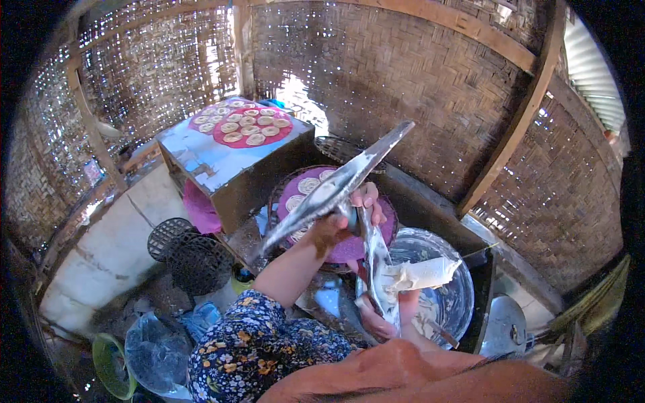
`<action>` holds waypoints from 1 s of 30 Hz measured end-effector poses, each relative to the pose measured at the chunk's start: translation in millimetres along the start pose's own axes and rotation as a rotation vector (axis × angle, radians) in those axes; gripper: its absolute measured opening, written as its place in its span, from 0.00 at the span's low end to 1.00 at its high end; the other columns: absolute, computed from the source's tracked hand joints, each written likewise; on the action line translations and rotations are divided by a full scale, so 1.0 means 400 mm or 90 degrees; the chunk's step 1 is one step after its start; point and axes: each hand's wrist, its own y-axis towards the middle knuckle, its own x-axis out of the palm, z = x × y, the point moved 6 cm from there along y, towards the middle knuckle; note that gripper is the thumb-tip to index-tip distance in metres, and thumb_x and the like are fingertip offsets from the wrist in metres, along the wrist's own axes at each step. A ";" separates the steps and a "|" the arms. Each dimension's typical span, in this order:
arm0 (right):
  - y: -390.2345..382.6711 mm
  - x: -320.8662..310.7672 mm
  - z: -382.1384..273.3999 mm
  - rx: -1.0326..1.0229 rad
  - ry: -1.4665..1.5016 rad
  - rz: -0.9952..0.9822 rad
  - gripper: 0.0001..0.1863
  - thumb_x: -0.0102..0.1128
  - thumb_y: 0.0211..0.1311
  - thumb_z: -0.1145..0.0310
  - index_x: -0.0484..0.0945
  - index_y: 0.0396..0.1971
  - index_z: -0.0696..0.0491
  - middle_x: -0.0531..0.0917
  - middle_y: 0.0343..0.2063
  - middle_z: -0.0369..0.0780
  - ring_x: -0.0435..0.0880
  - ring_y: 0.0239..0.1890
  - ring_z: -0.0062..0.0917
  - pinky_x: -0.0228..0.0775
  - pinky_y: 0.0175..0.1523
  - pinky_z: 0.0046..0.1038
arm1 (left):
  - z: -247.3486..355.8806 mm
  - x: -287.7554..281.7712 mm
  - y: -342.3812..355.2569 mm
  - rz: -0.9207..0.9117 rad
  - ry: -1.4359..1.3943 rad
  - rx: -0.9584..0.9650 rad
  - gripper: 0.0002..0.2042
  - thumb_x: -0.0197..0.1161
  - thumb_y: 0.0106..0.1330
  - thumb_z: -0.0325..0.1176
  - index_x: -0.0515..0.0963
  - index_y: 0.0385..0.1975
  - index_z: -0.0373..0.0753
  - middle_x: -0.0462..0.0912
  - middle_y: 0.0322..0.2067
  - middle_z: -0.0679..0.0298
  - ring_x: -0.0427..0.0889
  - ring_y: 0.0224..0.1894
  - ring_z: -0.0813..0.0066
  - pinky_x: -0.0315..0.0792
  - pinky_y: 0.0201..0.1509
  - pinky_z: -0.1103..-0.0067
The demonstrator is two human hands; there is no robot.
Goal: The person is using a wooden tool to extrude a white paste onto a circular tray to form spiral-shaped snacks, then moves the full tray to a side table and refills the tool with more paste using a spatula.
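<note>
My left hand [366,199] is closed around the middle of a worn wooden hand press with whitened surfaces. Its long upper bar [339,183] slants from lower left to upper right. My right hand [376,321] grips the near end of the second whitened wooden piece [377,252]. A thick roll of pale dough [430,274] sticks out to the right beside that piece, above my right palm. Beneath the press lies a round purple mat [346,250] with coiled dough rounds [294,203], partly hidden by my arm and the press.
A clear basin [463,295] smeared with dough stands at the right. On a box [259,164] at the back left lies a pink mat [270,139] with several dough coils. Dark round strainers [169,238], a plastic bag [158,352] and a green basin [101,363] are at the left. Woven walls surround the spot.
</note>
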 end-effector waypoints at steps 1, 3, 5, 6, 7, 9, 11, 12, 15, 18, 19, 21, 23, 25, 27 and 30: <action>0.015 0.010 0.006 0.020 0.034 -0.113 0.53 0.41 0.37 0.27 0.58 0.51 0.62 0.71 0.43 0.49 0.73 0.30 0.33 0.68 0.29 0.31 | 0.025 -0.003 -0.018 0.068 0.064 -0.041 0.25 0.70 0.41 0.34 0.67 0.40 0.38 0.67 0.38 0.61 0.74 0.40 0.65 0.67 0.50 0.67; 0.018 0.013 -0.012 0.029 0.079 -0.304 0.50 0.44 0.38 0.28 0.60 0.49 0.61 0.72 0.42 0.49 0.72 0.26 0.31 0.66 0.23 0.29 | 0.029 -0.037 -0.008 0.130 0.171 -0.106 0.27 0.68 0.44 0.33 0.64 0.45 0.37 0.64 0.45 0.59 0.69 0.47 0.64 0.65 0.53 0.70; 0.014 0.051 -0.045 -0.167 -0.032 -0.013 0.44 0.52 0.40 0.38 0.59 0.47 0.62 0.69 0.43 0.55 0.69 0.14 0.24 0.54 0.07 0.18 | 0.074 -0.077 -0.082 0.165 0.449 -0.265 0.35 0.63 0.50 0.32 0.52 0.57 0.36 0.55 0.57 0.55 0.61 0.56 0.70 0.61 0.56 0.76; 0.018 0.099 -0.072 -0.222 -0.109 -0.066 0.40 0.58 0.40 0.46 0.59 0.51 0.55 0.69 0.43 0.52 0.70 0.16 0.23 0.57 0.09 0.17 | 0.108 -0.104 -0.135 0.022 0.647 -0.289 0.32 0.62 0.51 0.29 0.53 0.56 0.35 0.62 0.54 0.58 0.63 0.54 0.71 0.59 0.57 0.75; 0.022 0.094 -0.103 -0.227 -0.151 -0.063 0.42 0.60 0.39 0.49 0.55 0.54 0.52 0.69 0.43 0.51 0.71 0.17 0.23 0.58 0.09 0.16 | 0.101 -0.095 -0.149 0.059 0.570 -0.325 0.35 0.67 0.44 0.29 0.57 0.54 0.35 0.64 0.53 0.58 0.65 0.53 0.72 0.60 0.56 0.75; 0.034 0.096 -0.145 -0.266 -0.277 -0.002 0.48 0.63 0.37 0.53 0.45 0.59 0.47 0.69 0.44 0.49 0.72 0.18 0.23 0.57 0.10 0.15 | 0.118 -0.046 -0.151 0.058 0.606 -0.384 0.36 0.71 0.37 0.29 0.61 0.51 0.37 0.66 0.52 0.61 0.68 0.50 0.75 0.59 0.56 0.76; 0.040 0.193 -0.168 -0.311 -0.502 0.101 0.57 0.64 0.36 0.53 0.32 0.60 0.48 0.67 0.46 0.46 0.74 0.27 0.25 0.63 0.17 0.16 | 0.134 -0.040 -0.165 0.047 0.665 -0.383 0.36 0.71 0.37 0.29 0.62 0.51 0.37 0.66 0.52 0.63 0.68 0.50 0.77 0.59 0.56 0.77; 0.051 0.200 -0.183 -0.378 -0.587 0.086 0.56 0.64 0.36 0.56 0.33 0.61 0.47 0.64 0.48 0.45 0.73 0.37 0.27 0.68 0.31 0.20 | 0.133 -0.040 -0.156 0.015 0.733 -0.370 0.36 0.71 0.37 0.29 0.62 0.51 0.38 0.66 0.52 0.64 0.68 0.50 0.78 0.58 0.56 0.78; 0.065 0.210 -0.186 -0.388 -0.703 0.111 0.55 0.65 0.37 0.62 0.34 0.61 0.48 0.62 0.51 0.45 0.69 0.47 0.29 0.65 0.43 0.26 | 0.135 -0.051 -0.141 -0.024 0.818 -0.360 0.38 0.71 0.37 0.33 0.61 0.53 0.41 0.70 0.48 0.65 0.70 0.47 0.79 0.61 0.54 0.79; 0.077 0.233 -0.169 -0.502 -1.195 0.103 0.56 0.67 0.36 0.53 0.38 0.60 0.53 0.64 0.48 0.49 0.71 0.44 0.34 0.67 0.42 0.31 | 0.153 -0.022 -0.090 -0.129 1.064 -0.327 0.39 0.69 0.37 0.41 0.60 0.54 0.45 0.75 0.39 0.62 0.74 0.41 0.69 0.67 0.47 0.76; 0.076 0.271 -0.146 -0.530 -1.326 0.086 0.54 0.67 0.36 0.55 0.40 0.59 0.54 0.63 0.49 0.51 0.68 0.47 0.39 0.63 0.47 0.35 | 0.148 -0.035 -0.088 -0.141 1.097 -0.361 0.39 0.68 0.37 0.43 0.60 0.54 0.44 0.75 0.37 0.61 0.75 0.39 0.66 0.68 0.44 0.74; 0.088 0.295 -0.096 -0.562 -1.468 0.017 0.50 0.66 0.37 0.59 0.43 0.58 0.54 0.60 0.49 0.57 0.66 0.48 0.51 0.61 0.49 0.40 | 0.168 -0.044 -0.105 -0.119 1.063 -0.270 0.38 0.65 0.37 0.43 0.61 0.54 0.44 0.75 0.34 0.59 0.75 0.37 0.62 0.69 0.39 0.72; 0.095 0.304 -0.064 -0.547 -1.479 0.012 0.50 0.66 0.38 0.60 0.43 0.59 0.52 0.60 0.48 0.57 0.66 0.47 0.52 0.61 0.48 0.42 | 0.132 -0.099 -0.144 -0.104 1.004 -0.301 0.34 0.66 0.37 0.46 0.64 0.49 0.44 0.75 0.36 0.59 0.73 0.41 0.65 0.66 0.45 0.74; 0.115 0.287 -0.039 -0.522 -1.470 0.031 0.49 0.65 0.39 0.63 0.42 0.59 0.48 0.60 0.47 0.57 0.65 0.46 0.52 0.60 0.47 0.45 | 0.113 -0.095 -0.147 -0.212 1.117 -0.381 0.27 0.66 0.40 0.45 0.69 0.43 0.44 0.74 0.39 0.59 0.72 0.44 0.68 0.64 0.51 0.73; 0.138 0.251 -0.020 -0.539 -1.446 0.060 0.49 0.65 0.39 0.62 0.41 0.59 0.49 0.60 0.47 0.57 0.65 0.47 0.51 0.60 0.47 0.45 | 0.113 -0.102 -0.151 -0.168 1.038 -0.372 0.28 0.67 0.39 0.46 0.69 0.43 0.44 0.74 0.39 0.59 0.72 0.45 0.67 0.63 0.52 0.73; 0.170 0.212 -0.016 -0.571 -1.421 0.171 0.46 0.70 0.31 0.59 0.52 0.54 0.50 0.60 0.46 0.57 0.67 0.43 0.53 0.69 0.38 0.39 | 0.113 -0.150 -0.168 -0.098 0.929 -0.383 0.30 0.69 0.34 0.46 0.70 0.42 0.43 0.74 0.39 0.60 0.72 0.45 0.66 0.63 0.52 0.73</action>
